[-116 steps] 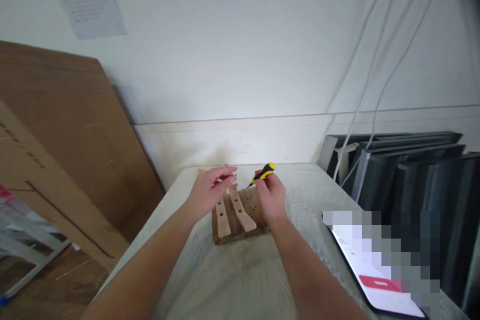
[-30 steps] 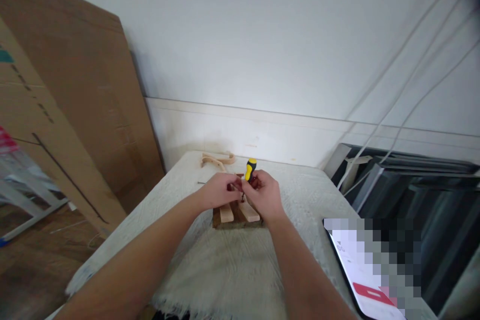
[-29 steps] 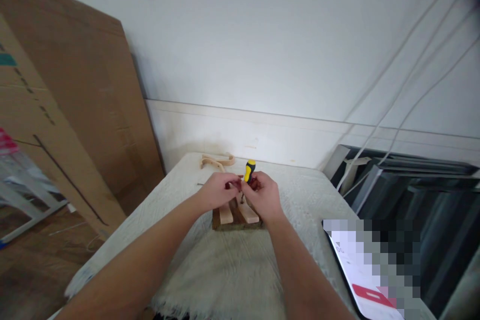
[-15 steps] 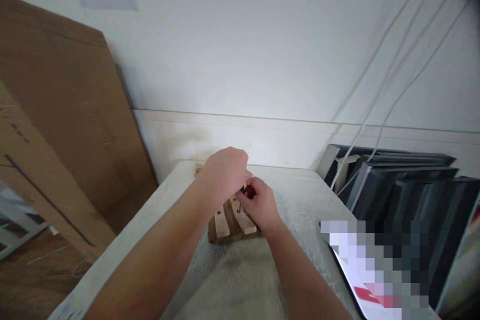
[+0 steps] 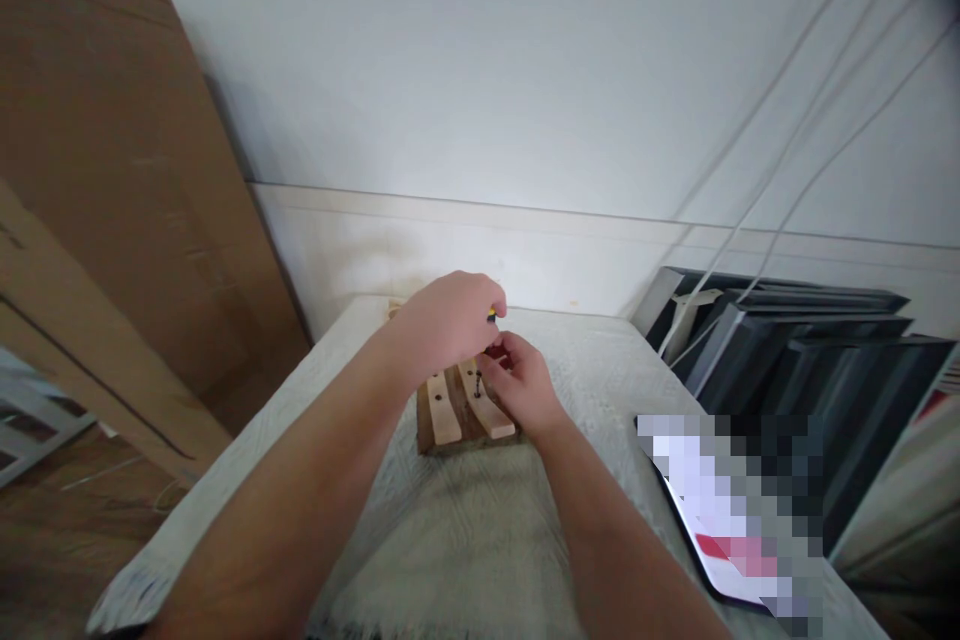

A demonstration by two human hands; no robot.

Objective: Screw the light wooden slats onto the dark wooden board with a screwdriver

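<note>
A dark wooden block (image 5: 422,423) lies on a table covered with a white cloth (image 5: 465,530). Two pale wooden strips (image 5: 438,410) lie side by side on the block. A yellow-and-black screwdriver (image 5: 492,314) stands upright over the right-hand strip, its thin shaft (image 5: 478,385) pointing down at it. My left hand (image 5: 447,325) is curled over the top of the handle and hides most of it. My right hand (image 5: 519,390) is closed around the lower part of the tool, just above the block.
A phone (image 5: 724,520) with a blurred screen lies on the cloth at the right. Dark flat panels (image 5: 795,350) lean behind it. Large cardboard sheets (image 5: 112,220) stand at the left. White cables (image 5: 787,110) run down the wall.
My left hand has moved from beside the strip up onto the top of the screwdriver handle, covering it. My right hand has slid lower on the tool. The view has shifted a little.
</note>
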